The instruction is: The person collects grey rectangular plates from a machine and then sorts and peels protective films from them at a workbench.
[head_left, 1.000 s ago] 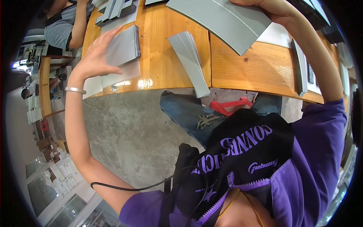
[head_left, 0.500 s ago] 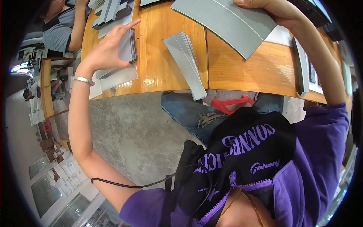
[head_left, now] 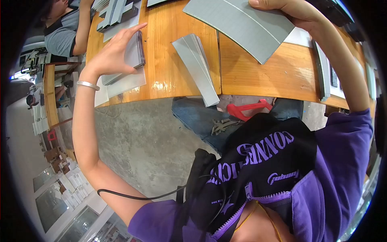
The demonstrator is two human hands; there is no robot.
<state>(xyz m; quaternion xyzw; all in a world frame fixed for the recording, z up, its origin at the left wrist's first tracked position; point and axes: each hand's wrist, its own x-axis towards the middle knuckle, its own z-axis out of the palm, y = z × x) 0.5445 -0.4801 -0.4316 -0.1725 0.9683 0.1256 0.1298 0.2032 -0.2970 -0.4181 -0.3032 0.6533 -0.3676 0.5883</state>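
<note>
Your right hand (head_left: 300, 13) grips sheets (head_left: 242, 29), thumb (head_left: 259, 3) on top, likely keeping them together. Left hand (head_left: 109, 55) open around stack (head_left: 133, 51); contact unclear. Strips (head_left: 194, 66) overhang worktop (head_left: 161, 78), perhaps easing pickup.

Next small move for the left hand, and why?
I'd probably close the left hand on the grey stack: its thumb and fingers are spread with the stack between them, and it grips nothing, while the right hand is taken up with a wide grey piece. Whether the left touches the stack is unclear.
</note>
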